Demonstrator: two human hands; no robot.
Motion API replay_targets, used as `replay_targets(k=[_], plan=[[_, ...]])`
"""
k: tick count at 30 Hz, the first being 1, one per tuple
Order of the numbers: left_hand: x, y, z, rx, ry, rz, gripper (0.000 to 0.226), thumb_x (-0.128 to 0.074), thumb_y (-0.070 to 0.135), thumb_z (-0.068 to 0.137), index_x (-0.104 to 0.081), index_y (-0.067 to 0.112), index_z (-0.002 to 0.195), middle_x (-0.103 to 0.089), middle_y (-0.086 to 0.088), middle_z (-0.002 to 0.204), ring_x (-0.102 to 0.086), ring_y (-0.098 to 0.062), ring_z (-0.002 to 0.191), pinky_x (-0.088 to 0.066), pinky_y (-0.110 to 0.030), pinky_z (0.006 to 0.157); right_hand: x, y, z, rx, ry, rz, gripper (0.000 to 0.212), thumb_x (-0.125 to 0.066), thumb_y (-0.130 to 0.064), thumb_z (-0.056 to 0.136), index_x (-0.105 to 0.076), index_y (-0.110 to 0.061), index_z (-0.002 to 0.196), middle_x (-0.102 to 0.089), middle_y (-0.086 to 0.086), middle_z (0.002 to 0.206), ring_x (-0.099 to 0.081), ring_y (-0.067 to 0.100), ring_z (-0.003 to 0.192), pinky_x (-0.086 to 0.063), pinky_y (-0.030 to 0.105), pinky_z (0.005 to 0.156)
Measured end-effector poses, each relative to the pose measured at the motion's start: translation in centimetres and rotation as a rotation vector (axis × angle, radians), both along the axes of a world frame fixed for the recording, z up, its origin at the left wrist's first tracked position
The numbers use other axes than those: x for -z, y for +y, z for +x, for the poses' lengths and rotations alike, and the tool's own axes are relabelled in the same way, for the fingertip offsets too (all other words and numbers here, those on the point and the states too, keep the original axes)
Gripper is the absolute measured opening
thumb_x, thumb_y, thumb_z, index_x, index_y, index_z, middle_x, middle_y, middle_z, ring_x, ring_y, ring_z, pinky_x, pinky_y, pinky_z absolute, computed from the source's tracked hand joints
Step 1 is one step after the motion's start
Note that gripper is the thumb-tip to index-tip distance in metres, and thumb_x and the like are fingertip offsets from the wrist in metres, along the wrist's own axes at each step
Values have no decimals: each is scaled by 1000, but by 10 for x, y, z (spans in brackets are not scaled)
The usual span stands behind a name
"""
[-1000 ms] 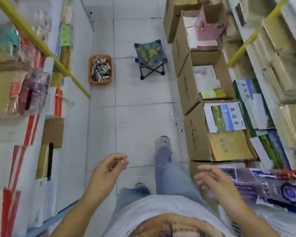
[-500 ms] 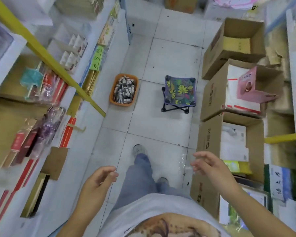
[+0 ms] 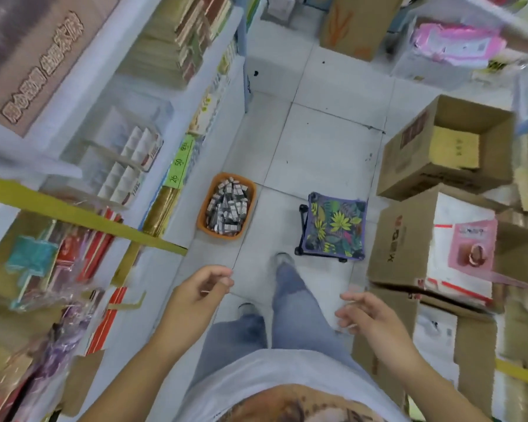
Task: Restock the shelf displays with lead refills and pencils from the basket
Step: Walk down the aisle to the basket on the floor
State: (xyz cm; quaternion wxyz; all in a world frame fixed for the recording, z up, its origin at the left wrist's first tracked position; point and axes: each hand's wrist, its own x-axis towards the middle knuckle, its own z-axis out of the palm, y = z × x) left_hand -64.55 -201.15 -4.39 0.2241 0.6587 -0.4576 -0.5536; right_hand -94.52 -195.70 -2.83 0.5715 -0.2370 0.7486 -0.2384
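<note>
My left hand (image 3: 201, 287) and right hand (image 3: 367, 315) are empty, fingers loosely curled. The orange basket (image 3: 201, 208) stands full at the floor's left edge, beside the shelf (image 3: 98, 74). I judge most restocking is left.

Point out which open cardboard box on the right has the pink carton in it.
The box beside the leaf-print stool: a pink carton lies inside it. The open box beyond it shows only something yellow.
</note>
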Motion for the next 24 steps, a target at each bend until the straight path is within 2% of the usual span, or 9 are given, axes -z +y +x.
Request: replay_targets(k=[4,8,11,13,16,19,24], plan=[[3,-58,-12,-137,-11,20,17,-63,17,96,-68,33,98,-75,14,93,-69,-5,89,-50,-19,82,4,-100,-15,-163,8,13,18,-53,-5,95,-63,-14,106,-72,12,89,-65,24,81,-51,37,81],[-4,-89,-10,-355,3,39,15,-62,13,97,-69,26,100,-76,12,90,-70,-6,89,-51,-20,83,1,-205,-12,-348,6,-17,17,-57,-5,94,-64,-13,108,-72,12,90,-66,30,85,-53,32,77],[-6,-91,-2,-494,-8,49,15,-62,15,97,-70,27,99,-75,13,91,-70,-4,88,-52,-25,84,2,-267,6,-440,-15,-21,16,-57,-4,94,-64,-11,107,-72,8,83,-66,19,73,-54,22,66],[-6,-90,5,-571,-33,60,18,-63,19,96,-71,35,95,-75,14,93,-70,-4,88,-52,-30,85,5,-299,25,-552,2,-43,17,-59,-8,93,-66,-19,104,-73,0,80,-67,12,70,-53,22,64],[6,-98,13,-642,-34,94,25,-63,20,95,-70,43,90,-76,12,93,-71,-5,86,-52,-32,84,13,-333,56,-639,-8,-58,19,-56,-10,92,-67,-23,101,-74,-3,82,-68,11,73,-51,25,67],[19,-121,17,-680,-40,100,21,-63,18,95,-70,37,92,-76,13,91,-70,-1,84,-52,-29,83,19,-363,79,-694,-33,-93,20,-54,-8,92,-66,-21,102,-73,1,81,-65,7,68,-47,16,60],[31,-154,0,-767,-37,148,19,-62,17,95,-69,34,97,-76,15,92,-70,-3,87,-51,-25,81,18,-420,89,-876,-17,-80,24,-49,-2,94,-64,-20,103,-71,2,85,-65,5,69,-49,18,67]])
